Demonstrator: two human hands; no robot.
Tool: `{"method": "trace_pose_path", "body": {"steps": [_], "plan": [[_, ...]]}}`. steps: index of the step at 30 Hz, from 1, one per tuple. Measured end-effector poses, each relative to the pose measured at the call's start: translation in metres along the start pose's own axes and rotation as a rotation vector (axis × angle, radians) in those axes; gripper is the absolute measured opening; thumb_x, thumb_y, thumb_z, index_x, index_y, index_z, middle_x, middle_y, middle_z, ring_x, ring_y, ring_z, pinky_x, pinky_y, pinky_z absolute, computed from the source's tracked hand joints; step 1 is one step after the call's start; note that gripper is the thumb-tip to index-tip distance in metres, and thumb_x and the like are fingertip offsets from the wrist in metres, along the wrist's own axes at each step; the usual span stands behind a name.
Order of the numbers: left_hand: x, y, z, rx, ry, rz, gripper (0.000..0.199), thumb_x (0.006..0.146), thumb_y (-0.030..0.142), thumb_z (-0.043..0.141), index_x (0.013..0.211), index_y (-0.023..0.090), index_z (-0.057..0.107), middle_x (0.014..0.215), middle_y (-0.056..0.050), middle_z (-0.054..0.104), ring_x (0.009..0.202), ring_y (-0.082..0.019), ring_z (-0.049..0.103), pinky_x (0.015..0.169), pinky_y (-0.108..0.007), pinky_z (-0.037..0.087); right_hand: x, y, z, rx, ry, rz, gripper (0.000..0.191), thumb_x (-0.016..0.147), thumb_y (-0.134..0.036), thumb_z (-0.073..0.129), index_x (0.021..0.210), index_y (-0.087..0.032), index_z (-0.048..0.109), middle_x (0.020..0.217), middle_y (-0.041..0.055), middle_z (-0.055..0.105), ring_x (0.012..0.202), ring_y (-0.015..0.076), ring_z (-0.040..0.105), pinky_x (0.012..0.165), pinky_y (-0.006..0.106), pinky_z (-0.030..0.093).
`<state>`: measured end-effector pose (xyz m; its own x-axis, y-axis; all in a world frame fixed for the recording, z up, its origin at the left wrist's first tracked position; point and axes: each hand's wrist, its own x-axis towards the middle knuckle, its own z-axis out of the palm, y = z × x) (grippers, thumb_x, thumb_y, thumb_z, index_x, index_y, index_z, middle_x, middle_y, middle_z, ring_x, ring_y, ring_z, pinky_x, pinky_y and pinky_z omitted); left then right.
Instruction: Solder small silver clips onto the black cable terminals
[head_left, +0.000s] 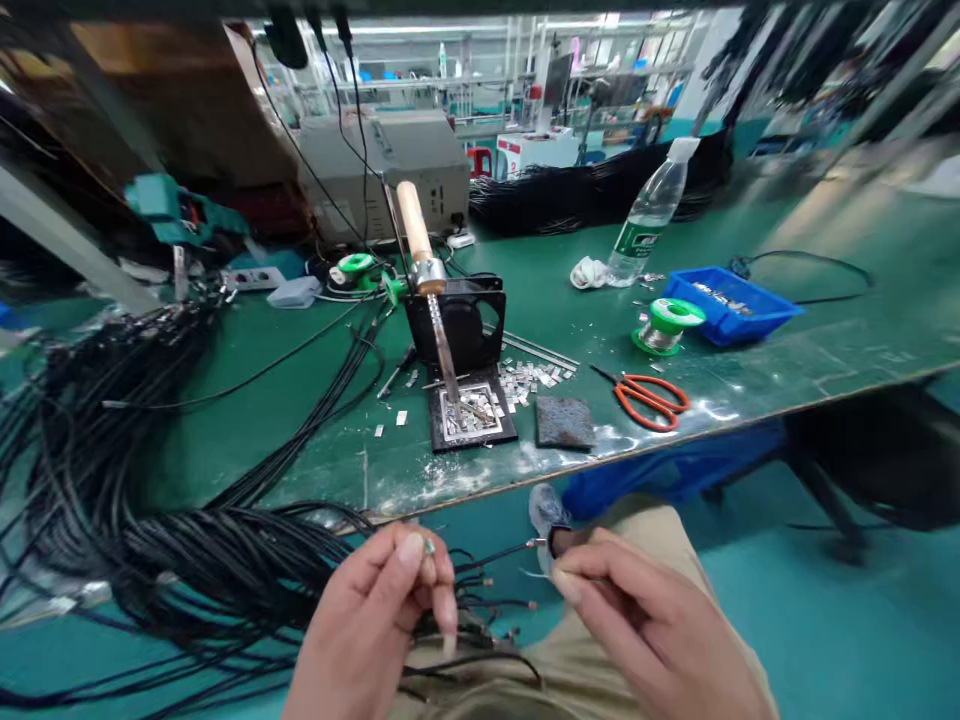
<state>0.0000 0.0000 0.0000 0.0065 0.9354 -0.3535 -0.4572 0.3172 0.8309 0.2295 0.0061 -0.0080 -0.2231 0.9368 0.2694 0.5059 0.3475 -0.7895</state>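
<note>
My left hand [390, 600] is in front of the bench edge, thumb and forefinger pinched on a small greenish tip. Right of it, my right hand [637, 610] is closed in a pinch on a thin pale strand [534, 574]. A bundle of black cables [217, 570] hangs over the edge beside and behind my left hand, loose ends between the hands. On the bench, a wooden-handled soldering iron [418, 235] leans with its tip in a tray of small metal pieces [471, 415], before a black fan [461, 320].
Orange-handled scissors [651, 402], a dark square pad [564, 422], a solder spool [667, 325], a blue tray [780, 312] and a water bottle [646, 225] stand to the right. A teal power tool [184, 210] is at the back left.
</note>
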Motion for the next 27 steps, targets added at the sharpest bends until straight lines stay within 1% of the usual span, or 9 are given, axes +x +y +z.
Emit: {"method": "trace_pose_path", "body": {"steps": [3, 6, 8, 10, 12, 15, 22, 25, 27], "plan": [[0.0, -0.002, 0.011, -0.079, -0.062, -0.063, 0.024, 0.098, 0.037, 0.07, 0.092, 0.016, 0.079, 0.085, -0.005, 0.072, 0.069, -0.015, 0.066, 0.065, -0.025, 0.057, 0.003, -0.001, 0.001, 0.024, -0.018, 0.008, 0.018, 0.103, -0.027, 0.06, 0.087, -0.026, 0.07, 0.069, -0.0051, 0.061, 0.06, 0.0098, 0.06, 0.058, 0.017, 0.05], [0.0, -0.008, 0.02, -0.199, -0.176, -0.173, 0.027, 0.098, 0.038, 0.07, 0.105, 0.015, 0.081, 0.079, -0.007, 0.074, 0.073, -0.018, 0.071, 0.07, -0.028, 0.06, 0.005, 0.0, 0.007, 0.054, -0.02, -0.027, 0.016, 0.102, -0.025, 0.059, 0.09, -0.027, 0.069, 0.071, -0.005, 0.064, 0.063, 0.0106, 0.062, 0.059, 0.019, 0.051], [0.0, -0.012, 0.025, -0.285, -0.21, -0.19, 0.024, 0.097, 0.036, 0.072, 0.094, 0.015, 0.081, 0.083, -0.009, 0.076, 0.074, -0.019, 0.073, 0.071, -0.029, 0.061, 0.006, 0.001, 0.012, 0.074, -0.017, -0.056, 0.016, 0.102, -0.023, 0.058, 0.091, -0.027, 0.069, 0.073, -0.0048, 0.067, 0.064, 0.011, 0.064, 0.059, 0.02, 0.052], [0.001, -0.015, 0.028, -0.343, -0.212, -0.168, 0.024, 0.096, 0.032, 0.074, 0.08, 0.014, 0.077, 0.089, -0.009, 0.077, 0.074, -0.019, 0.073, 0.072, -0.029, 0.061, 0.007, 0.001, 0.015, 0.089, -0.014, -0.066, 0.016, 0.101, -0.021, 0.058, 0.092, -0.027, 0.071, 0.075, -0.0039, 0.069, 0.065, 0.0114, 0.066, 0.058, 0.02, 0.053], [0.001, -0.016, 0.03, -0.366, -0.212, -0.149, 0.025, 0.096, 0.03, 0.073, 0.078, 0.013, 0.075, 0.087, -0.008, 0.075, 0.074, -0.018, 0.072, 0.073, -0.028, 0.061, 0.008, 0.001, 0.015, 0.105, -0.012, -0.062, 0.017, 0.101, -0.021, 0.06, 0.095, -0.027, 0.074, 0.075, -0.0027, 0.069, 0.066, 0.0121, 0.067, 0.057, 0.019, 0.053], [0.002, -0.015, 0.032, -0.366, -0.193, -0.14, 0.024, 0.096, 0.03, 0.074, 0.079, 0.013, 0.075, 0.085, -0.007, 0.074, 0.073, -0.016, 0.071, 0.072, -0.026, 0.06, 0.008, -0.001, 0.014, 0.124, 0.002, -0.04, 0.016, 0.1, -0.024, 0.063, 0.094, -0.026, 0.078, 0.072, -0.0015, 0.067, 0.062, 0.0123, 0.066, 0.054, 0.019, 0.053], [0.003, -0.012, 0.034, -0.305, -0.116, -0.12, 0.028, 0.085, 0.037, 0.085, 0.074, 0.013, 0.075, 0.076, -0.006, 0.073, 0.066, -0.015, 0.07, 0.066, -0.024, 0.06, 0.008, -0.003, 0.015, 0.118, 0.071, -0.026, 0.015, 0.098, -0.027, 0.067, 0.089, -0.027, 0.079, 0.067, -0.0025, 0.066, 0.056, 0.0113, 0.063, 0.051, 0.018, 0.052], [0.005, -0.009, 0.03, -0.192, -0.031, -0.122, 0.032, 0.083, 0.043, 0.086, 0.074, 0.014, 0.076, 0.075, -0.006, 0.075, 0.065, -0.016, 0.07, 0.064, -0.025, 0.061, 0.01, -0.003, 0.012, 0.084, 0.093, -0.015, 0.014, 0.096, -0.028, 0.069, 0.086, -0.028, 0.079, 0.063, -0.0033, 0.063, 0.052, 0.0114, 0.059, 0.048, 0.018, 0.051], [0.007, -0.006, 0.026, -0.08, 0.047, -0.12, 0.035, 0.077, 0.046, 0.09, 0.075, 0.013, 0.079, 0.076, -0.008, 0.077, 0.066, -0.017, 0.073, 0.063, -0.024, 0.062, 0.011, -0.003, 0.009, 0.07, 0.109, -0.003, 0.013, 0.094, -0.028, 0.071, 0.085, -0.028, 0.08, 0.062, -0.0032, 0.063, 0.051, 0.0116, 0.059, 0.048, 0.018, 0.051]]}}
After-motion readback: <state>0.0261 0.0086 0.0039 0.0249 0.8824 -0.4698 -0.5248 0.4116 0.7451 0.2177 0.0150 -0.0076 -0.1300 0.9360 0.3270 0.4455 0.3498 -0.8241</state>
